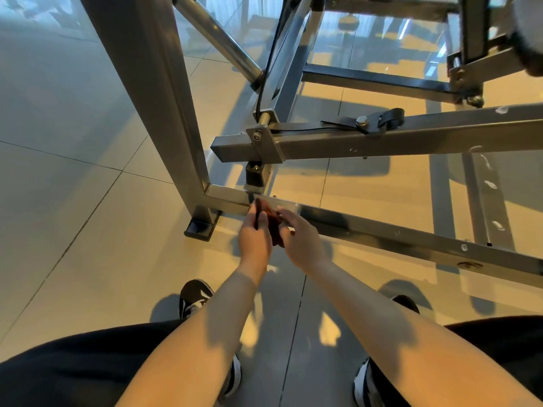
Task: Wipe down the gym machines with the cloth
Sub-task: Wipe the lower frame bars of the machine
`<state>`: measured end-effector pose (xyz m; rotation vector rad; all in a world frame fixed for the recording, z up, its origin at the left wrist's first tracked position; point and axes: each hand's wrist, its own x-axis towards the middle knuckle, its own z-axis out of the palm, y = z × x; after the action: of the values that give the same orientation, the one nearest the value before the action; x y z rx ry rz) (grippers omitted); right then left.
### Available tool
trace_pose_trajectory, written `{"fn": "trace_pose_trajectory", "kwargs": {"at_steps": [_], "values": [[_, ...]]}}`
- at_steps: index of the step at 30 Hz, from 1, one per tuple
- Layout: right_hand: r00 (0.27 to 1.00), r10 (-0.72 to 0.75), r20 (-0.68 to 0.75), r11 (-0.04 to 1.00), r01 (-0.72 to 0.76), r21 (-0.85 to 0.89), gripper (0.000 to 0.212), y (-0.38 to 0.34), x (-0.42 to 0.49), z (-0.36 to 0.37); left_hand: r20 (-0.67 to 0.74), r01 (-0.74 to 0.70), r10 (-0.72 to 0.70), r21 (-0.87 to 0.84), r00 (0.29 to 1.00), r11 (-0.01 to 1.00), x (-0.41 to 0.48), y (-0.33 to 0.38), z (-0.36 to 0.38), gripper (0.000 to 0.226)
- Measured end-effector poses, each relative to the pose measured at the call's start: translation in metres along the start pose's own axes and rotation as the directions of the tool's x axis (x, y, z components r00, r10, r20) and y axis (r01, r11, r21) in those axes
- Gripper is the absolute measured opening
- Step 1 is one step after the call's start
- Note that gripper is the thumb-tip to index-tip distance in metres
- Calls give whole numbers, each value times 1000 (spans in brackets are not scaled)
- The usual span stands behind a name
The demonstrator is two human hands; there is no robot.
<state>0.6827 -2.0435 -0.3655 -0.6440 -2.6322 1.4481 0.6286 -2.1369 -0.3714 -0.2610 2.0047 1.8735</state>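
Note:
A small dark red cloth [273,223] is bunched between my two hands, low in front of the grey steel gym machine. My left hand [255,234] grips its left side with curled fingers. My right hand [298,235] holds its right side, fingertips reaching toward the low base bar [382,230]. The cloth sits just at the near side of that bar, close to the corner where the bar meets the upright post [164,92]. Most of the cloth is hidden by my hands.
A second grey bar [411,139] with a black strap and bolt crosses above the base bar. More frame tubes and a cable rise behind. A black foot [201,227] caps the post on the glossy tiled floor. My knees and black shoes are at the bottom.

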Motion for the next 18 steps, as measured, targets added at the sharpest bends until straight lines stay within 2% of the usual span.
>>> {"fn": "trace_pose_trajectory", "kwargs": {"at_steps": [2, 5, 8, 11, 13, 15, 17, 18], "values": [[1000, 14, 4, 998, -15, 66, 45, -3, -3, -6, 66, -56, 54, 27, 996, 998, -3, 3, 1, 36], [1000, -23, 11, 992, 21, 122, 47, -9, -7, -15, 155, -36, 42, -38, 987, 999, -8, 5, 10, 32], [998, -23, -65, 997, 28, 77, 47, -8, -6, -23, 192, -13, 11, 8, 981, 1000, -13, 7, 24, 36], [987, 44, -153, 999, -40, 29, 40, -2, 1, -33, 322, -104, 75, 76, 944, 992, -14, 7, 33, 31], [965, 109, -238, 993, -116, -15, 40, 4, 6, -43, 327, -217, 150, 180, 933, 959, -9, 5, 32, 29], [908, 137, -396, 964, -214, -158, 42, 15, 9, -55, 293, -325, 222, 375, 930, 868, 5, -3, 26, 34], [880, 158, -448, 924, -292, -247, 43, 25, 11, -65, 351, -436, 264, 634, 898, 639, 14, -13, 18, 41], [888, 164, -430, 917, -298, -266, 41, 28, 11, -65, 379, -457, 258, 690, 889, 562, 17, -19, 15, 43]]}}
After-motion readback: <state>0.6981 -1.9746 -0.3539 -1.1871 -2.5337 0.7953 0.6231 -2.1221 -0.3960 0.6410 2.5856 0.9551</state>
